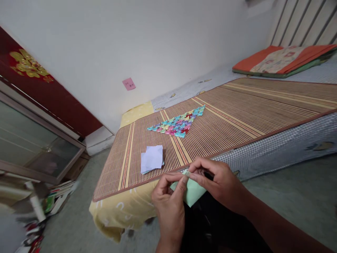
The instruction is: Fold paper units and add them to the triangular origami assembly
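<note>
A light green sheet of folded paper point(194, 192) is held between my two hands in front of the bed's edge. My left hand point(170, 198) pinches its upper left part between thumb and fingers. From the other side, my right hand point(214, 177) grips the top edge with its fingertips close to my left thumb. The fingers partly hide the fold at the top. Just beyond my left hand, a small stack of pale lilac paper squares point(152, 158) lies on the striped mat. Farther back is a triangular piece made of many colourful folded paper units point(179, 123).
The striped mat point(223, 116) covers the bed, with a yellow cloth point(126, 211) hanging at the near left corner. Folded orange bedding point(284, 61) sits at the far right. A pink note point(129, 84) is stuck on the wall. A glass-fronted cabinet point(31, 137) stands at left.
</note>
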Demonstrator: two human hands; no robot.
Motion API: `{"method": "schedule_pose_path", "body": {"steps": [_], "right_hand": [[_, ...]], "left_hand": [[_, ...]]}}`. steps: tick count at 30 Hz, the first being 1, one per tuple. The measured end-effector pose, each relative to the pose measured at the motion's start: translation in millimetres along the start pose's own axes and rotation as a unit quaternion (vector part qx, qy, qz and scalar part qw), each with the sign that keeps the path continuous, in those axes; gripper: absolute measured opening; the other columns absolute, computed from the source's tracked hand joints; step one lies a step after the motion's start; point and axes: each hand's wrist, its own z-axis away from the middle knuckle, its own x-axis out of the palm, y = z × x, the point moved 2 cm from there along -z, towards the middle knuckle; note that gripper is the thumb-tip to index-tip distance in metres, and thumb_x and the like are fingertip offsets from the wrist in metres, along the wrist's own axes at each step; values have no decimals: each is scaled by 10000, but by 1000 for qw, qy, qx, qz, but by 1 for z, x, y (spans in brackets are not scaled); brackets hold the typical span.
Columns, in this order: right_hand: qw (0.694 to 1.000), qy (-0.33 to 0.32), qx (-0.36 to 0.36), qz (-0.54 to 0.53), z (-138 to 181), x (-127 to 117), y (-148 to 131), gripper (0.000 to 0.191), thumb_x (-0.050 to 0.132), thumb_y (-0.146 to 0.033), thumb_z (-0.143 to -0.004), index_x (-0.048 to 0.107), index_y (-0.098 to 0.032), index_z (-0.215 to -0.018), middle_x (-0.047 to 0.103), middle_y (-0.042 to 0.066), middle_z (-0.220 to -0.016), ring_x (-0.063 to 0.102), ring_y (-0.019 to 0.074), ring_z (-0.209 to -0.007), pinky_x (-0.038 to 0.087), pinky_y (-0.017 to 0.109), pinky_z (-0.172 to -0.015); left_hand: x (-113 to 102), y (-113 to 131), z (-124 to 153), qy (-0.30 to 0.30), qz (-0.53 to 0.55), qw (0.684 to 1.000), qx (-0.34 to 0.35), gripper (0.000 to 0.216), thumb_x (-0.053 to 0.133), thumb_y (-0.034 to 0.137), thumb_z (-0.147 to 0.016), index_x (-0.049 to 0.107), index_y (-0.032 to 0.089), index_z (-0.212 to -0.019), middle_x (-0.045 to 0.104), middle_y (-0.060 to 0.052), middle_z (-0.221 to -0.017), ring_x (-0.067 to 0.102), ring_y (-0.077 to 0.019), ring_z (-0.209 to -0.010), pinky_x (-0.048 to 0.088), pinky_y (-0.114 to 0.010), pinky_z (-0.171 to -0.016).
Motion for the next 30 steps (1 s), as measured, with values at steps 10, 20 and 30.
{"method": "schedule_pose_path", "body": {"steps": [10, 20, 30], "right_hand": [[999, -26, 27, -17, -3, -1, 1, 148, 613, -302, -936, 645, -190, -845, 554, -37, -676, 491, 117, -614, 402, 234, -558], [998, -53, 29, 29, -1, -1, 0, 120, 568, -195, -886, 608, -185, -774, 529, -34, -682, 471, 120, -629, 373, 242, -564], [995, -96, 38, -1, -8, -2, 7, 100, 598, -197, -880, 608, -185, -782, 534, -36, -693, 462, 121, -651, 370, 246, -593]], "left_hand": [[1, 1, 1, -2, -22, 1000, -17, 146, 803, 303, -792, 714, 188, -778, 728, -15, -793, 649, -157, -777, 497, -248, -704], [1, 4, -14, -144, 35, 978, -145, 210, 837, 315, -734, 718, 146, -770, 666, -13, -675, 569, -125, -638, 444, -236, -614], [-3, -3, -22, -233, 26, 957, -170, 289, 825, 388, -749, 679, 142, -705, 547, 24, -610, 415, -89, -563, 327, -231, -551]]}}
